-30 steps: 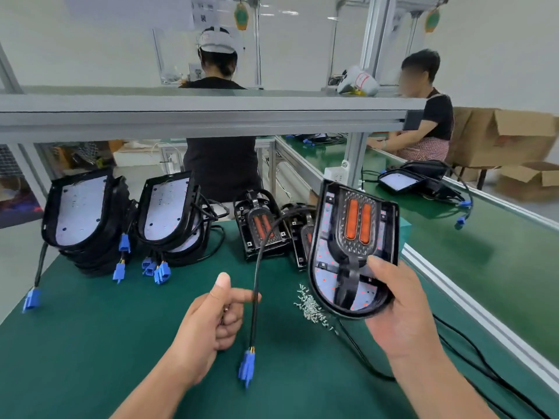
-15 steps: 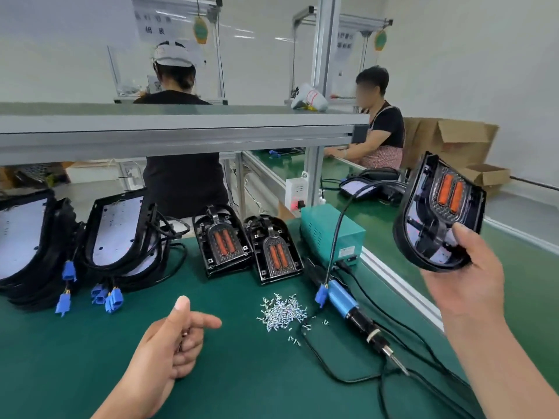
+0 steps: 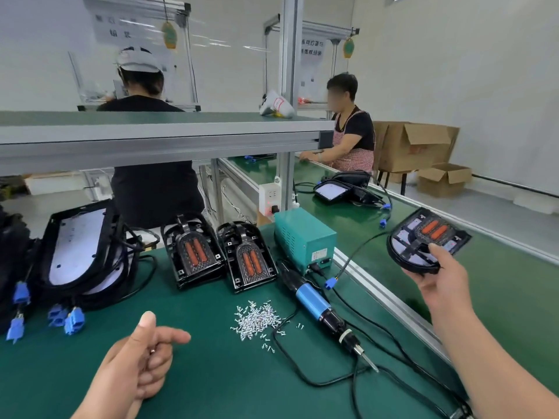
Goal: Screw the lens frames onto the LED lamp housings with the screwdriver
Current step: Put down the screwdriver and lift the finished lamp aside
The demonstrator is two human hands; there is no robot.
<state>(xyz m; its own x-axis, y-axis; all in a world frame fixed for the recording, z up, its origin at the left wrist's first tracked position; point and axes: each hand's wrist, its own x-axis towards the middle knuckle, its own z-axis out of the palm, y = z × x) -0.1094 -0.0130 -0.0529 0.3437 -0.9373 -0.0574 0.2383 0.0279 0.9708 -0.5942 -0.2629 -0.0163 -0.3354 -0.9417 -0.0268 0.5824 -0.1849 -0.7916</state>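
My R hand grips a lamp housing w/ lens frame by its rounded edge, over the conveyor at right. L hand is above the bench mat, thumb up, index out, other fingers curled; can't tell if it holds anything. Screwdriver lies on the mat btwn them, screw pile just left of it.

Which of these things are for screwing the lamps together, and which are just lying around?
For the job:
black lamp housing with orange strips, held in the right hand
blue-and-black electric screwdriver
pile of small silver screws
stacked black housings with white boards

Just lying about:
brown cardboard boxes
white bundle on the upper shelf
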